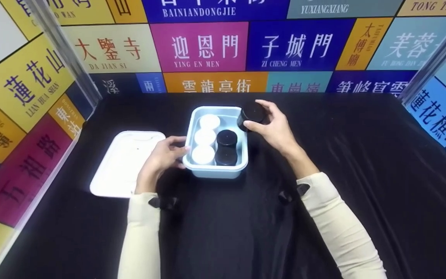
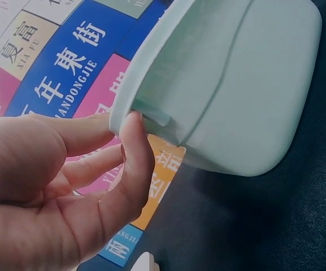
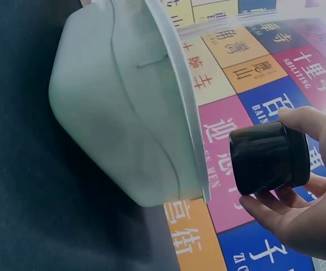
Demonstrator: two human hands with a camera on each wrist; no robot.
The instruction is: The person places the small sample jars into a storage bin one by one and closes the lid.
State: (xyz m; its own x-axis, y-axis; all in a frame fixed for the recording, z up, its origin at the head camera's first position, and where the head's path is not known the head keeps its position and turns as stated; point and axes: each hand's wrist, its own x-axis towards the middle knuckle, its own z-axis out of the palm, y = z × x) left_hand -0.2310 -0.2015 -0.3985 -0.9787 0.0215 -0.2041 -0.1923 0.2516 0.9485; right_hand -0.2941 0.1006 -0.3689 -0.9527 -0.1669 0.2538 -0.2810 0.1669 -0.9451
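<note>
A light blue-green plastic box (image 1: pixel 216 173) stands on the black cloth with three white round-topped jars (image 1: pixel 205 137) along its left side. Two black jars (image 1: pixel 227 138) sit at its right side, towards the near end. My left hand (image 1: pixel 163 155) holds the box by its left rim, thumb and forefinger at the edge in the left wrist view. Above the box's far right corner, my right hand (image 1: pixel 277 128) grips a third black jar (image 3: pixel 267 158) between thumb and fingers. In the right wrist view this jar is apart from the box.
A white rectangular lid (image 1: pixel 116 166) lies flat on the black cloth (image 1: pixel 215 232) left of the box, partly behind my left hand. Colourful panels with printed characters (image 1: pixel 203 46) stand at the back and sides, with clear upright edges at the corners.
</note>
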